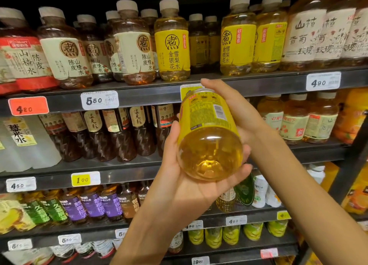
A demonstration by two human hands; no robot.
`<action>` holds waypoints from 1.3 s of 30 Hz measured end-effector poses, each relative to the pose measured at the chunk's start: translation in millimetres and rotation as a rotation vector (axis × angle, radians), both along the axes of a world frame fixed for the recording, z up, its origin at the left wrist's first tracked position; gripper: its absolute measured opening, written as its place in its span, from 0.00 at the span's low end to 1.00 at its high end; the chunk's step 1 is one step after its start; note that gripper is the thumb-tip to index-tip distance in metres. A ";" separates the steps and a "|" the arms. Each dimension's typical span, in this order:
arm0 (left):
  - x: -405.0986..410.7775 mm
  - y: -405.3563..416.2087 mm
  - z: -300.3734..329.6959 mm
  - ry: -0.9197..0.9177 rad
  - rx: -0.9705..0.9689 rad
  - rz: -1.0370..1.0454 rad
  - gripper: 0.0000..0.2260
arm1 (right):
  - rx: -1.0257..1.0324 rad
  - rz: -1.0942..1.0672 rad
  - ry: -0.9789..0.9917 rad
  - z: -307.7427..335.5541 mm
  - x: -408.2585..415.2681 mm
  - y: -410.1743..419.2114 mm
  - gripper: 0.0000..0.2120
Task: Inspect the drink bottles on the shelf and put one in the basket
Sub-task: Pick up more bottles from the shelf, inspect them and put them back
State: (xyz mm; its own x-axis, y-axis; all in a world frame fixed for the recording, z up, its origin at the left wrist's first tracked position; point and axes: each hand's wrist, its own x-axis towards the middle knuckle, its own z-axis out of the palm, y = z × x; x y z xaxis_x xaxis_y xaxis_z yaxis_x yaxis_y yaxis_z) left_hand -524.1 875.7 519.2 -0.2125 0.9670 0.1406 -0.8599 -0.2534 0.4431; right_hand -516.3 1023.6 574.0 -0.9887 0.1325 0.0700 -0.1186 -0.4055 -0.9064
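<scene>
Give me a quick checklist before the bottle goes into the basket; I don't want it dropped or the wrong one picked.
1. Grip: left hand cups the base of the yellow-label bottle, right hand wraps the upper part. Ok.
2. Label checked: back label with barcode faces the camera. Ok.
3. Cap closed: cap end points away, hidden. Cannot tell.
4. Bottle free of the shelf: held out in front of the shelf edge. Ok.
5. Matching product: same yellow label as the yellow bottles on the top shelf. Ok.
6. Basket located: none in view. Cannot tell.
</scene>
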 end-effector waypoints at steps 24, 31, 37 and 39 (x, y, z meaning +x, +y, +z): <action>-38.5 6.1 -20.4 0.788 -0.165 0.406 0.35 | 0.457 -0.156 0.572 7.9 0.1 9.0 0.17; -42.4 23.6 -8.0 1.155 -0.330 0.983 0.29 | 0.763 -0.445 0.443 7.8 10.2 9.7 0.19; -39.0 53.6 20.2 1.312 -0.371 1.224 0.40 | 0.800 -0.669 0.490 27.1 -2.7 0.8 0.31; -44.8 57.1 32.7 1.350 -0.304 1.167 0.39 | 0.714 -0.655 0.570 44.1 -4.2 11.8 0.25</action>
